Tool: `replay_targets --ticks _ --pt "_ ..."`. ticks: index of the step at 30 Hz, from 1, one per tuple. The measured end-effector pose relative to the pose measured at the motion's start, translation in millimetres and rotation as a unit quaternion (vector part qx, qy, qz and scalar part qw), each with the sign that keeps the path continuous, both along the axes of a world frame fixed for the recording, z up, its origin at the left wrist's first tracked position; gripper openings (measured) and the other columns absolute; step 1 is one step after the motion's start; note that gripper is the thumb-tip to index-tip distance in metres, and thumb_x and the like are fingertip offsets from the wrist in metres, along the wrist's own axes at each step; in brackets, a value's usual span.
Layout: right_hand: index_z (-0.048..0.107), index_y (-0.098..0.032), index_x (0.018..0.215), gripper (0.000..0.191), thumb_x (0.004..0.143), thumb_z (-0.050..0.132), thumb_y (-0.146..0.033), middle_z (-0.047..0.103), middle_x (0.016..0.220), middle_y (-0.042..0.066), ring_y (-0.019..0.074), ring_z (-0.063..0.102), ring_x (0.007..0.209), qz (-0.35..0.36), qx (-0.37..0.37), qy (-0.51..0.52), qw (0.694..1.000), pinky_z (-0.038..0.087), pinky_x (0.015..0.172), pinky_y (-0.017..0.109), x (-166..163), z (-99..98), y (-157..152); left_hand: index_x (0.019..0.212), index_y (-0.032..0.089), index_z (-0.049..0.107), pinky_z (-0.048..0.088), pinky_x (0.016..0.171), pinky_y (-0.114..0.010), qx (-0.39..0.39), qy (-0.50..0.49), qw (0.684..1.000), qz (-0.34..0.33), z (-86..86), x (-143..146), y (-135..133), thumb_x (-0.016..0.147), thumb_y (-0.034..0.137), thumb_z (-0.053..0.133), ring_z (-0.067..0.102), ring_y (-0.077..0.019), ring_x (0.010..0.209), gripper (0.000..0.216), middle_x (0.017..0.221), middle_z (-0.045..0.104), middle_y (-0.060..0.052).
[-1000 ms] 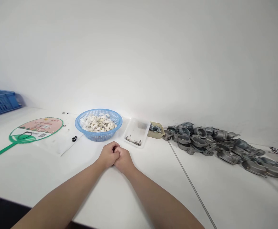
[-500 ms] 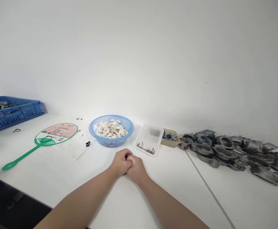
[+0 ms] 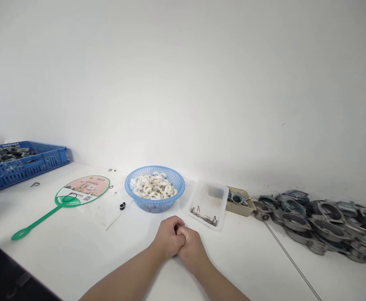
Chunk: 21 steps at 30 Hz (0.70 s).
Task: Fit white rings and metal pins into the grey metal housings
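Far left, a blue crate (image 3: 24, 174) holds dark parts (image 3: 5, 154); mid-frame, a blue basket (image 3: 154, 205) holds white pieces (image 3: 154, 187). Below, left hand (image 3: 167, 239) and right hand (image 3: 193, 247) clasp, fingers (image 3: 174, 223) closed. Rightward, a clear tray (image 3: 211, 200) holds pins (image 3: 204, 218), a beige tray (image 3: 239, 210) fittings (image 3: 237, 199).

Head view, above and near the hands (image 3: 167, 240), faces forward-down over table (image 3: 76, 251) to wall (image 3: 183, 83); right edge seems blurred.

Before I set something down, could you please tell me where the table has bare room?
Bare: between fan and left forearm, and between right forearm and the grey line. Crowded: along the wall, where basket, tray, bin and metal parts sit close together.
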State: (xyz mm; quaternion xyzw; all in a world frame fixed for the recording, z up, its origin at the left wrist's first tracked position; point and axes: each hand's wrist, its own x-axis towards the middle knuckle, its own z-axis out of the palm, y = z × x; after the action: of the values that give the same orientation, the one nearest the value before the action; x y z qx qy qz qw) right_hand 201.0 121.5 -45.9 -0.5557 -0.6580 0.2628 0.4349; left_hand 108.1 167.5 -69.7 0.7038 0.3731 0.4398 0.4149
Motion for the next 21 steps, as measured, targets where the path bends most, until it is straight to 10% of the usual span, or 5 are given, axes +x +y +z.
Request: replay_targets --ticks 21 --pt "0.027 -0.021 0.052 0.016 0.055 0.043 -0.022 0.042 0.051 -0.002 0.0125 0.042 0.055 -0.004 -0.004 0.012 1.0 0.028 0.047 0.022 -1 0.6 1 0.076 0.016 0.061 0.041 0.063 -0.025 -0.005 0.007 1.0 0.005 6.6 -1 -2 0.05 0.006 0.049 0.051 -0.0154 0.068 0.031 0.07 0.06 0.0"
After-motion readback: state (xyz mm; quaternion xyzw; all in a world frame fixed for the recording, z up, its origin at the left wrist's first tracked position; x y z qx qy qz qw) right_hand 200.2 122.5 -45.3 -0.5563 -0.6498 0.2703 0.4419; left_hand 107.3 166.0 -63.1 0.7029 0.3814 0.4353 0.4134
